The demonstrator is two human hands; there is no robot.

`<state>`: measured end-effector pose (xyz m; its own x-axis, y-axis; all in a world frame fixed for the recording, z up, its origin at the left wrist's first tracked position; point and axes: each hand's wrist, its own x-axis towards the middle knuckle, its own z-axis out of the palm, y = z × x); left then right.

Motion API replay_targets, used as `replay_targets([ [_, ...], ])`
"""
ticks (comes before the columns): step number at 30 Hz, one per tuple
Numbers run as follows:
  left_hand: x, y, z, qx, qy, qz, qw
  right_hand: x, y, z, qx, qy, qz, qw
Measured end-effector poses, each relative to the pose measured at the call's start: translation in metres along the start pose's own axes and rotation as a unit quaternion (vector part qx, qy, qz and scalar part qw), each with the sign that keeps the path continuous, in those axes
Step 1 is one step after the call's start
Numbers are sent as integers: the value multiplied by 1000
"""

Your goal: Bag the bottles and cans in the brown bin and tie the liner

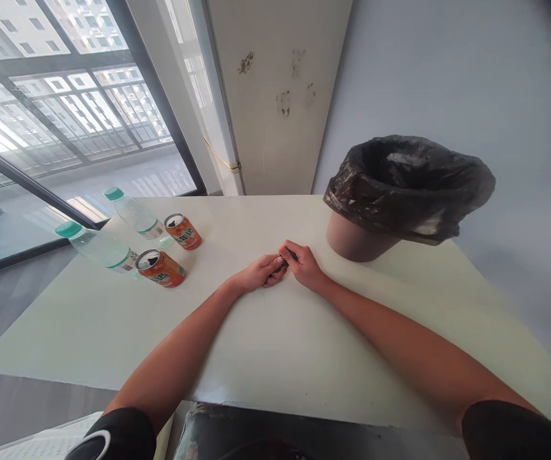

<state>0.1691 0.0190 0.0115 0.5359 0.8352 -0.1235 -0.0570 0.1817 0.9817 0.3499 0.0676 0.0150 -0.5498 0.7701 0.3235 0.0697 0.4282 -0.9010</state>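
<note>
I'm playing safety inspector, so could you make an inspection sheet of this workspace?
Surface: glossy white tabletop, dark specks.
Things in hand: small dark object, mostly hidden; can't tell what it is.
Clutter: two clear plastic bottles with green caps, two orange metal cans, left; round brownish bin with black plastic liner, right.
Hands: left hand and right hand meet, curled around the small dark object.
Cables: thin yellowish cord-like strip beside tall off-white panel; maybe a cable.
Surroundings: dark-framed glass window, left; plain pale wall, right.

Bare left hand (260, 273) and right hand (305, 264) curling together over white table (256, 358), fingers seemingly touching, two orange metal cans (163, 269) and two clear green-capped plastic bottles (100, 248) standing left, brown round black-bagged bin (362, 237) standing right.
</note>
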Motion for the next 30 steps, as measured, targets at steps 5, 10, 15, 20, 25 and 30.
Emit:
replay_targets([
  [5,-1,-1,1,28,10,23,999,2,1,1,17,44,1,999],
  [10,-1,-2,-2,41,27,31,998,5,6,4,-44,31,43,998],
  [15,-2,-3,-4,75,24,36,996,2,6,6,-94,40,12,995],
  [20,-3,3,-2,111,31,25,993,1,8,7,-115,40,-2,993],
  [25,-5,10,0,139,37,17,989,3,8,7,-94,34,24,995],
  [30,-4,9,-1,150,23,23,988,2,2,3,-40,58,30,997],
])
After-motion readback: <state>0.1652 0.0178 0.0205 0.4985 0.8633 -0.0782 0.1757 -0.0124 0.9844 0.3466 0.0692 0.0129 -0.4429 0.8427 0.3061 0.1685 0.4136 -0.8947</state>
